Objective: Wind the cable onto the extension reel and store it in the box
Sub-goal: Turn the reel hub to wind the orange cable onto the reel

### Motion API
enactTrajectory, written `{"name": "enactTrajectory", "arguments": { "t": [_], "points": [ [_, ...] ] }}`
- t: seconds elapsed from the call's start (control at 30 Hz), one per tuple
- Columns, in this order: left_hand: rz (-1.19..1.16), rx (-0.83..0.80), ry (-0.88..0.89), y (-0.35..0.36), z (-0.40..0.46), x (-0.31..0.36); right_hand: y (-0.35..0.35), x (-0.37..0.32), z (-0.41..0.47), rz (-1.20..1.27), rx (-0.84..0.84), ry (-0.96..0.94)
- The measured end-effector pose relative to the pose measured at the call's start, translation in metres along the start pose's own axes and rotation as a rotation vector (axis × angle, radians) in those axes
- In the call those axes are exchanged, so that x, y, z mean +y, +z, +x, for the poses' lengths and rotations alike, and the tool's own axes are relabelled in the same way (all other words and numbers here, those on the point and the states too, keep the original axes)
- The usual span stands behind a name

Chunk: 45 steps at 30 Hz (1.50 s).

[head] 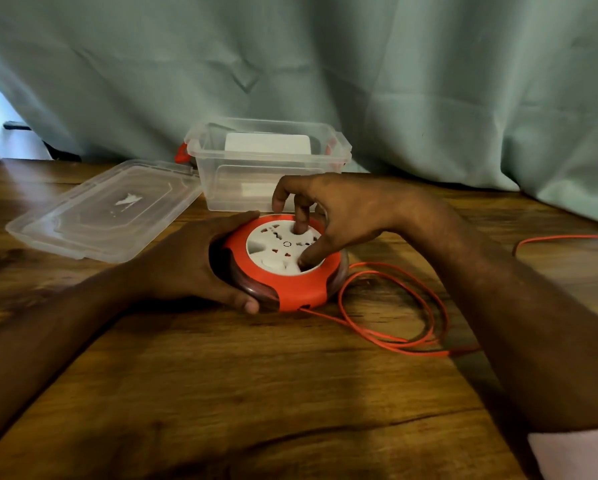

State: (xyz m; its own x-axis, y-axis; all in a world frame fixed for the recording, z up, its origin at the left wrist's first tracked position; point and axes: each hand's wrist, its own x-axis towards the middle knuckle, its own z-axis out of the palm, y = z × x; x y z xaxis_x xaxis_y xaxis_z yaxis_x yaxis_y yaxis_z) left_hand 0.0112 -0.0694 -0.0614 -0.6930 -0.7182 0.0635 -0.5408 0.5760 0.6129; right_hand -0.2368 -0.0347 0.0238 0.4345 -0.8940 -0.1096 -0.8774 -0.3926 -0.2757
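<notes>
A round orange extension reel (pixel 292 289) with a white socket face lies flat on the wooden table (pixel 221 393). My left hand (pixel 193 265) grips its left rim. My right hand (pixel 332 216) rests on top, with a finger and the thumb pressed into recesses of the white face. The thin orange cable (pixel 391 306) leaves the reel's front slot, loops loosely on the table to the right and runs off towards the right edge. Behind the reel stands the clear plastic box (pixel 218 181), open, with a white object inside.
The box's clear lid (pixel 93 216) lies flat on the table to the left of the box. A pale green curtain (pixel 429 98) hangs behind the table. Orange clips show on the box's ends.
</notes>
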Motion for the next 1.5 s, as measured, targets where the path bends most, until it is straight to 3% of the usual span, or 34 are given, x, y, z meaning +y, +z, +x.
{"name": "enactTrajectory", "arguments": {
  "t": [0.23,0.6,0.73,0.97,1.5],
  "points": [
    [-0.016,0.005,0.050,-0.001,-0.001,0.003,0.007,-0.010,0.001,-0.133,0.045,0.017],
    [-0.047,0.002,0.089,0.000,0.002,-0.003,0.024,-0.019,0.013,-0.143,0.090,0.022],
    [-0.050,-0.006,0.073,0.000,0.002,-0.003,0.018,-0.015,0.011,-0.119,0.137,-0.068],
    [-0.031,-0.006,0.053,0.000,0.002,-0.002,-0.004,0.001,0.001,0.039,-0.064,-0.057],
    [-0.027,-0.005,0.047,-0.001,0.001,-0.001,0.004,-0.010,-0.001,-0.134,0.039,-0.032]
  ]
}}
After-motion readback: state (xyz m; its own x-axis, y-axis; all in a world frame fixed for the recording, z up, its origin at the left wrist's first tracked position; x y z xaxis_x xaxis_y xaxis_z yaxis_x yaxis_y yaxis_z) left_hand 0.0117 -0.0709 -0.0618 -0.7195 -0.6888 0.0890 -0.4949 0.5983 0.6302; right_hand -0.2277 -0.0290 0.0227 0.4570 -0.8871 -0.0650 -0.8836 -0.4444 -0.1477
